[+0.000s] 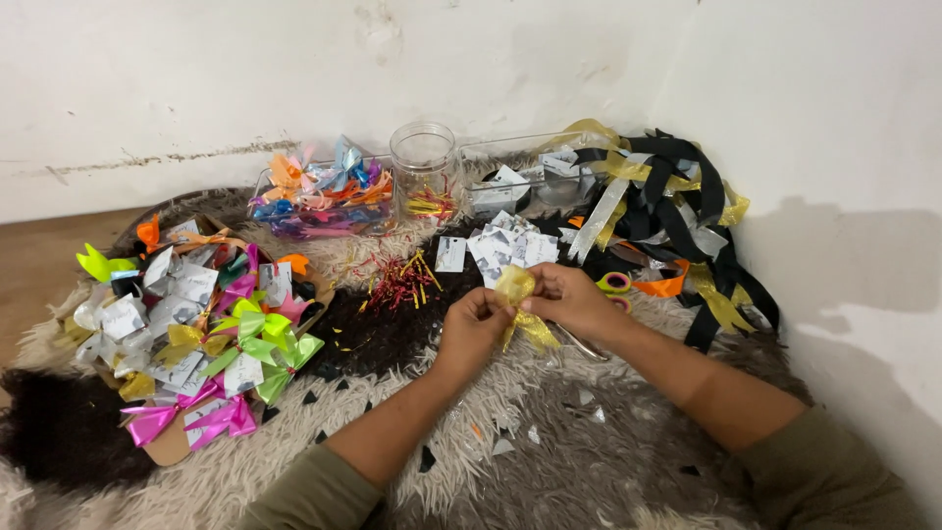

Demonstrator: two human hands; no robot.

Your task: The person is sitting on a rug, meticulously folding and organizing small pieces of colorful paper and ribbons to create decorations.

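A: Far left, a heap of finished shiny ribbon bows on small cards (201, 334); mid-rug, red and gold wire twist ties (397, 280).

B: Left hand (473, 329) pinches the crinkled gold ribbon bow (517, 294) above the shaggy rug (549, 461); right hand (569, 299) grips its loop.

A: Best keep that centre pinched tight, loops even.

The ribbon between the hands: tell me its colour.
Gold, shiny; the ribbon is pinched by the left hand and right hand. Head view.
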